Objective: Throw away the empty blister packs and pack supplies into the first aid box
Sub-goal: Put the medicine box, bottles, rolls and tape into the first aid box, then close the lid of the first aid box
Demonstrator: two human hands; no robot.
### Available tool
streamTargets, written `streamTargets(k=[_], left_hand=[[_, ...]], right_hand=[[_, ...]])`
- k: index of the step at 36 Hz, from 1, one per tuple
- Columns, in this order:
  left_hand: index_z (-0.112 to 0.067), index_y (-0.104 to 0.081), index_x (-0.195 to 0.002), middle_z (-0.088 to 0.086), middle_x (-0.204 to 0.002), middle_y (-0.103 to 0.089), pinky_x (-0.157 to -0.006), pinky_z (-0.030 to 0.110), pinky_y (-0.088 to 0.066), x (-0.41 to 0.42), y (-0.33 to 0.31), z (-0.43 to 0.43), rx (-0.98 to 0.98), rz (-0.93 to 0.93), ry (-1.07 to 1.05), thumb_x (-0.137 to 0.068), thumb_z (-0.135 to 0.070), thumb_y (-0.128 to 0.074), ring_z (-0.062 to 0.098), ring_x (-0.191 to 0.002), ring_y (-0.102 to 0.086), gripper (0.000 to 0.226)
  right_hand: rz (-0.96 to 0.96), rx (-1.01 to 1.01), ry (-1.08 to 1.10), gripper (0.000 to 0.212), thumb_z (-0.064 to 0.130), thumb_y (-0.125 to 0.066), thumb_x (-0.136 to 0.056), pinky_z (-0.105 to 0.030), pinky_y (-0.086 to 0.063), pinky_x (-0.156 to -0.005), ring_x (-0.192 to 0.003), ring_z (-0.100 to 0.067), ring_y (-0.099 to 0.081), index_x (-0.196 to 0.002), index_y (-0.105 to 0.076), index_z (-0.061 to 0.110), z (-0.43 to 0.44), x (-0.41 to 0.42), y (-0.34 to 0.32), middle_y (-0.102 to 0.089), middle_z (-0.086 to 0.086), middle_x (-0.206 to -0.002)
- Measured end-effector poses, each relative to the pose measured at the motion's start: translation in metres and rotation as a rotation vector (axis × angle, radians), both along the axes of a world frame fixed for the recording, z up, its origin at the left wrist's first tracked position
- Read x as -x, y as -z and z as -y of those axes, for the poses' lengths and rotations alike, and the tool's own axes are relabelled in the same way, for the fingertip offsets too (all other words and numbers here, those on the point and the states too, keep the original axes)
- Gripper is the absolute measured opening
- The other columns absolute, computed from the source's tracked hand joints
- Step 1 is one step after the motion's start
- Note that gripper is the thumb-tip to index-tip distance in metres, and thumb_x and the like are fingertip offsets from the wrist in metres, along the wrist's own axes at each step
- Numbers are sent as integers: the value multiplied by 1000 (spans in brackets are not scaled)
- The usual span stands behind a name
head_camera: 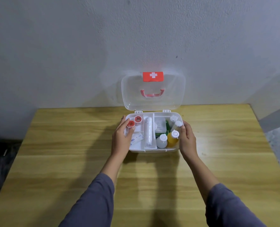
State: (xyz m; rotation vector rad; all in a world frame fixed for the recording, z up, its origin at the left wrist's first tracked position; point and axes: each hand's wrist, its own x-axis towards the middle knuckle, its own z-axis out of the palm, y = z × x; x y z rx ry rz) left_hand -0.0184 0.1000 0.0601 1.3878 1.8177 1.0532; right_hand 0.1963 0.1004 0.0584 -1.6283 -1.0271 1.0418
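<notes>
A white first aid box (154, 150) stands on the wooden table, its clear lid (153, 92) raised against the wall. Inside lie two red tape rolls (134, 121), a white bandage roll (148, 132), a small packet (136, 138), a clear case over a green item (160, 126) and several bottles, one orange (172, 140). My left hand (122, 136) rests on the box's left rim, thumb by a tape roll. My right hand (187, 138) holds the right wall, fingers at the bottles. No blister packs are in view.
The wooden table (70, 153) runs to a grey wall behind the box. Its right edge drops to a floor strip (276, 141). A dark object (0, 154) sits off the table's left side. My grey sleeves (93, 202) reach in from below.
</notes>
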Motion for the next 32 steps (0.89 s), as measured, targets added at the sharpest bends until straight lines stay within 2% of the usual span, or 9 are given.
streamTargets(k=[3,8,13,18,20,22,24,28,32], left_hand=[[-5,-56,-130,5,-148,-43,-98,10,-30,1,-1,-5,8,-14,0,-88,-7,-63,16,-133,-44,43],[-5,-55,-129,9,-145,-46,-97,6,-26,0,-5,-6,3,-28,8,-87,-6,-63,19,-133,-43,43],[-9,-41,-141,5,-149,-39,-112,24,-27,-6,-6,7,17,115,-27,-92,-16,-59,16,-139,-34,52],[-17,-28,-147,-8,-148,-36,-104,7,-27,-13,-2,34,79,292,-27,-92,-22,-59,0,-133,-33,63],[-19,-20,-150,-8,-154,-28,-112,15,-24,-12,5,43,115,312,8,-90,-26,-61,3,-140,-27,73],[-23,-12,-151,-8,-158,-21,-119,29,-20,-10,10,49,156,326,33,-85,-37,-66,5,-144,-21,86],[-27,-5,-151,-8,-159,-17,-120,36,-20,-8,12,51,194,326,68,-73,-54,-70,5,-145,-19,106],[-33,6,-150,-15,-158,-13,-119,34,-21,-2,14,53,238,314,156,-55,-62,-76,0,-143,-19,128],[-27,7,-151,-12,-156,-17,-117,32,-24,2,16,52,209,278,209,-48,-66,-80,2,-141,-23,140]], right_hand=[[14,0,1,30,22,-33,-100,-28,-40,-92,-112,-20,-54,-123,-52,16,0,0,2,-60,-4,-122],[8,3,6,30,23,-33,-100,-29,-41,-91,-110,-19,-54,-123,-52,17,1,2,0,-60,-4,-122],[3,10,-8,30,23,-33,-100,-28,-39,-92,-112,-18,-53,-123,-52,17,2,2,-5,-60,-2,-123],[-12,54,-29,35,25,-32,-100,-28,-36,-99,-124,-18,-47,-131,-48,19,3,-4,-14,-55,1,-129],[14,35,-5,39,24,-33,-100,-29,-32,-108,-131,-17,-40,-137,-41,17,-1,-5,-22,-46,-2,-142],[54,-44,1,40,20,-34,-100,-29,-29,-111,-134,-16,-37,-139,-38,14,-10,-4,-33,-42,-4,-145],[116,-171,-27,40,17,-37,-99,-29,-30,-110,-133,-15,-39,-138,-38,12,-24,0,-49,-44,-4,-142],[296,-468,-164,41,14,-46,-94,-25,-34,-106,-123,-13,-45,-134,-44,7,-58,18,-84,-49,-3,-129],[572,-638,-325,42,9,-56,-88,-24,-31,-106,-123,-26,-47,-129,-50,4,-90,40,-104,-54,-15,-130]])
